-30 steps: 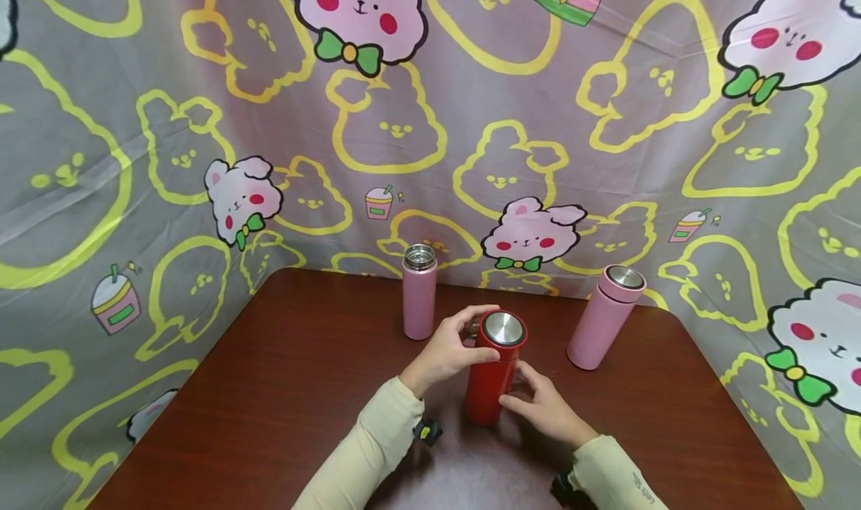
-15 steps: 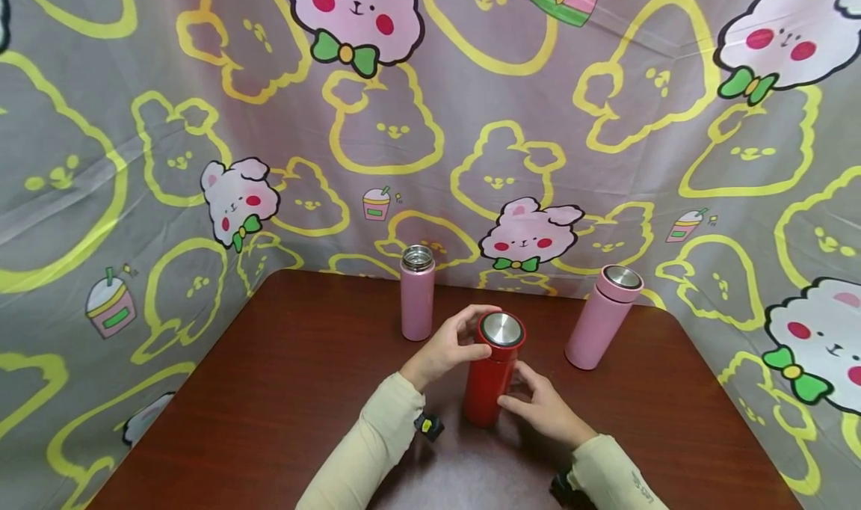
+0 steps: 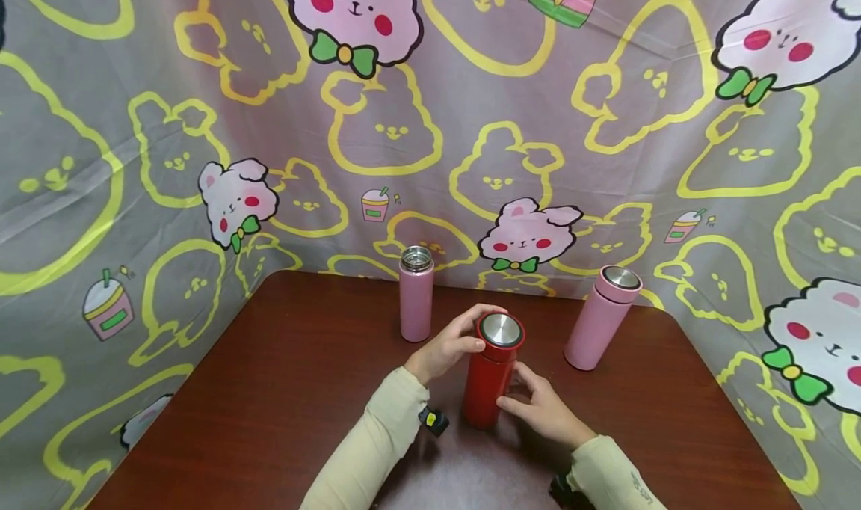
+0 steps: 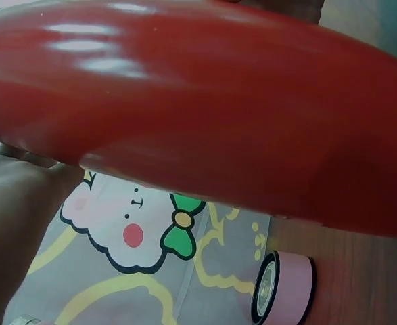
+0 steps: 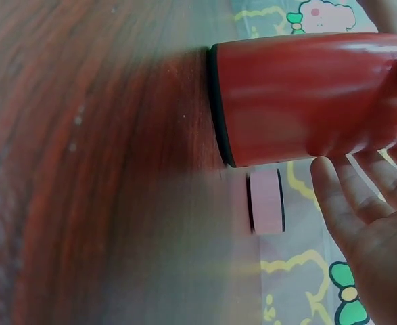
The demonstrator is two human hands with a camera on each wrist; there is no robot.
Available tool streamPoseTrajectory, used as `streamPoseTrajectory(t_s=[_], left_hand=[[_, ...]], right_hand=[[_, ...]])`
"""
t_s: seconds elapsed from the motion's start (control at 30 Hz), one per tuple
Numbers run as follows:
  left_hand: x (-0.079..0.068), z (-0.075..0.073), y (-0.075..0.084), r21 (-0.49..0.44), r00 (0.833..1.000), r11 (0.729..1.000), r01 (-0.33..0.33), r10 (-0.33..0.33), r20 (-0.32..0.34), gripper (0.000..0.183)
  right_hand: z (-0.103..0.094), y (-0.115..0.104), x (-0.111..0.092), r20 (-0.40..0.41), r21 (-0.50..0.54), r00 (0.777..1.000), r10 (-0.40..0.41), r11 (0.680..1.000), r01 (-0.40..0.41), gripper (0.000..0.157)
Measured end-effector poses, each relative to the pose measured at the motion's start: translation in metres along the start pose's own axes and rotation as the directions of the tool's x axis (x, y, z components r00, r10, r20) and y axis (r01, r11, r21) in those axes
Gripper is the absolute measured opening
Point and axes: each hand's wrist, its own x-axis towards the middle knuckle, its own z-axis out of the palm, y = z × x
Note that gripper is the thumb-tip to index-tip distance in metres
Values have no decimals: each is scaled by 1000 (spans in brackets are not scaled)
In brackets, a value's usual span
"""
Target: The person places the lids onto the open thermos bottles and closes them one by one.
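A red thermos flask [image 3: 486,392] with a silver-topped lid [image 3: 501,330] stands on the brown table, tilted a little in the head view. My left hand [image 3: 447,349] grips the lid, thumb on the near side and fingers round the far side. Lower down, my right hand [image 3: 546,411] holds the body, its thumb in front and fingertips against the side. Behind the flask is a short pink lid [image 4: 289,288] with black edges, seen in both wrist views and hidden in the head view.
A pink flask [image 3: 416,304] without a lid, its steel neck bare, stands at the back. Another pink flask [image 3: 597,327] with its lid on is at the back right. A patterned cloth [image 3: 269,84] hangs behind the table [image 3: 269,405].
My left hand has turned slightly on the lid, its thumb moving left across the near side. The right hand and the flask stay nearly still.
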Motion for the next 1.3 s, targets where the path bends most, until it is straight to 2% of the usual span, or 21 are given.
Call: streamPoseTrajectory(t_s=[0.3,0.5,0.67,0.83,1.0,1.13,1.3], left_hand=[[5,-2,-3,-67,998,998,-7,11,54,62],[-1,-5,0,-56,997,998,4,0,74,62],[-8,-8,9,93,997,993,69,-72,26,62],[-12,-6,17,280,989,950,135,-114,-90,66],[-15,-3,24,385,981,911,149,-87,-175,64],[-13,0,27,434,982,892,127,-51,-183,64],[-10,4,32,484,982,865,129,-45,-181,65]], right_hand=[[-1,0,0,-3,-7,1000,-18,1000,18,48],[0,0,-1,-9,-8,1000,-12,1000,12,49],[1,1,-1,-12,-8,1000,-11,1000,11,50],[1,0,-1,-15,-11,1000,-9,1000,9,51],[1,0,-1,-13,-14,1000,-5,1000,5,52],[1,0,-1,-11,-16,1000,-3,1000,3,52],[0,0,-1,0,-11,1000,17,1000,-17,53]])
